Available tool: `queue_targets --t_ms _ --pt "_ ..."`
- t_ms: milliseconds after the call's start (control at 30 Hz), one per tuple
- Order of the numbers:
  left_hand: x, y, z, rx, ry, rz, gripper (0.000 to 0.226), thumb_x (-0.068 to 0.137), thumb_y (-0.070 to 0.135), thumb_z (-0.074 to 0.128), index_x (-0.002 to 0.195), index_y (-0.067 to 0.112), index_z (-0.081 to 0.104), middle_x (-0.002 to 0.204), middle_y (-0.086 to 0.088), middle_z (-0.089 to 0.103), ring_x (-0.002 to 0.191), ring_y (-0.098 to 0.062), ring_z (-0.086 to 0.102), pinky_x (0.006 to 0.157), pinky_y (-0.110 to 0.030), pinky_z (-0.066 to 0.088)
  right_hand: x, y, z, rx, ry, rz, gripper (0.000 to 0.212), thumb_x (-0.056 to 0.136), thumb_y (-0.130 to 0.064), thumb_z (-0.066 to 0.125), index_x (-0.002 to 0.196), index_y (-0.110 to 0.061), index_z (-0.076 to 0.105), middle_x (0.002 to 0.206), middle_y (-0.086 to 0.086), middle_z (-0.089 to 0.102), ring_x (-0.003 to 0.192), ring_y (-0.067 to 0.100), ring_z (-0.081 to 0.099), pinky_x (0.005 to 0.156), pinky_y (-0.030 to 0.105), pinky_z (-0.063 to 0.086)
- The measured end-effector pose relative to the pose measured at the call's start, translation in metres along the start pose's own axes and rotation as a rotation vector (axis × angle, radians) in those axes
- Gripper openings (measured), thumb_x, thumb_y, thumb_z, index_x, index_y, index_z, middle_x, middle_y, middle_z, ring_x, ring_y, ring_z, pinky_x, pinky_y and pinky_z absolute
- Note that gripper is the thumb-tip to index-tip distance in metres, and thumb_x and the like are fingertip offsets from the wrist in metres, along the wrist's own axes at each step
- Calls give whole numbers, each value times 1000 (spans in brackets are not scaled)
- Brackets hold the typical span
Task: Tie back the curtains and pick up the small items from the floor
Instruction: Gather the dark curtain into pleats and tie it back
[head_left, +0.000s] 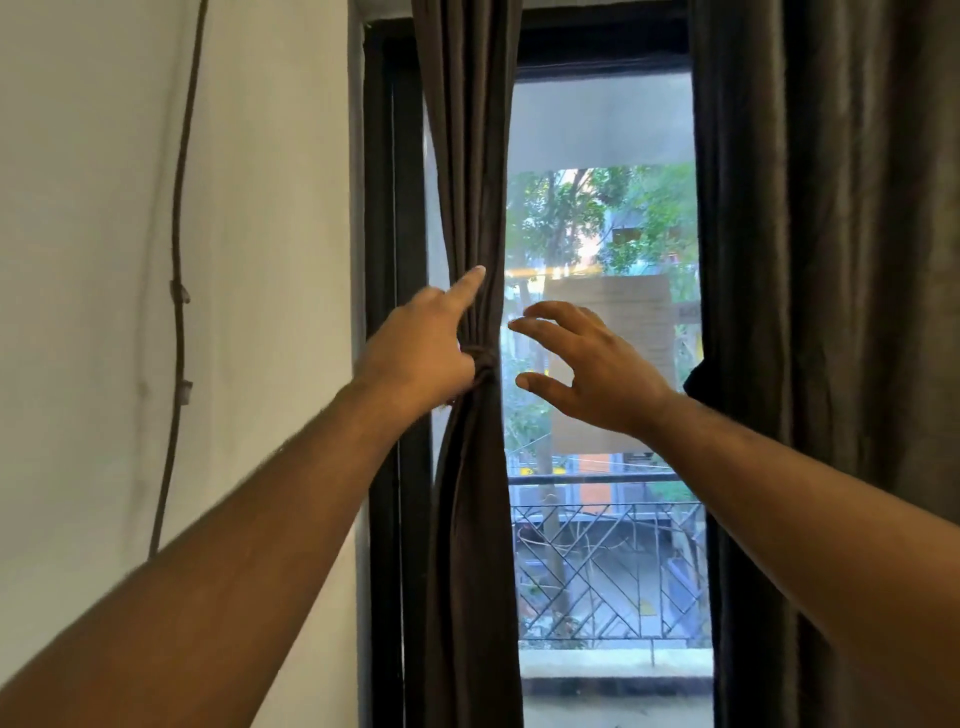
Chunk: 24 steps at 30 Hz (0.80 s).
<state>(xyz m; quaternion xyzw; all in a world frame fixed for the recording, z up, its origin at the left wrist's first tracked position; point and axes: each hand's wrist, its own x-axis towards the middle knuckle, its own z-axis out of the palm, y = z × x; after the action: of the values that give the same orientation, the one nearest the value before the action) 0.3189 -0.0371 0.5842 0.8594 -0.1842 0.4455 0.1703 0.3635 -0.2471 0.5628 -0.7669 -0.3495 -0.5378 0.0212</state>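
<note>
A dark brown left curtain (467, 156) hangs gathered into a narrow bundle, cinched by a knot (485, 361) at mid height. My left hand (421, 348) rests against the bundle at the knot, its index finger stretched up along the folds. Whether its other fingers grip the fabric is hidden. My right hand (587, 364) hovers just right of the bundle with fingers spread, touching nothing. The right curtain (831, 260) hangs loose and untied. No floor is in view.
A black window frame (387, 260) stands left of the tied curtain, with glass and a balcony railing (608, 571) behind it. A dark cable (179, 286) runs down the white wall (104, 208) at the left.
</note>
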Motion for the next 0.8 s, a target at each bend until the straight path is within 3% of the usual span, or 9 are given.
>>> queue_targets --t_ms 67,133,333,467,800 --pt "14 16 0 -15 204 16 75 80 8 56 148 33 35 136 -8 51 118 -33 55 92 -47 51 -6 5 -19 -70 -99 37 58 90 -45 60 140 -20 46 140 8 46 130 26 42 101 42 43" --pt "25 34 6 -11 262 60 64 83 9 54 143 28 44 130 -10 55 116 -34 55 91 -48 51 -11 12 -38 -180 -195 49 60 91 -50 55 144 -25 39 146 4 40 135 23 37 104 40 40" --pt "39 104 35 -88 219 134 53 87 17 51 138 32 52 136 -2 56 123 -28 53 99 -45 48 -22 52 -105 -389 -309 89 67 90 -61 45 147 -28 31 151 1 34 139 22 30 111 39 32" --pt "45 159 44 -155 232 101 50 89 18 51 138 31 54 139 -3 55 127 -27 51 103 -43 45 -32 85 -153 -461 -302 103 67 89 -62 47 145 -28 34 149 1 36 140 22 30 110 42 38" --pt "91 271 60 -195 362 86 48 95 30 57 142 26 47 136 -5 56 119 -27 58 96 -37 50 -57 177 -244 -572 -329 66 66 89 -62 46 146 -30 32 150 -2 31 141 19 27 109 38 35"
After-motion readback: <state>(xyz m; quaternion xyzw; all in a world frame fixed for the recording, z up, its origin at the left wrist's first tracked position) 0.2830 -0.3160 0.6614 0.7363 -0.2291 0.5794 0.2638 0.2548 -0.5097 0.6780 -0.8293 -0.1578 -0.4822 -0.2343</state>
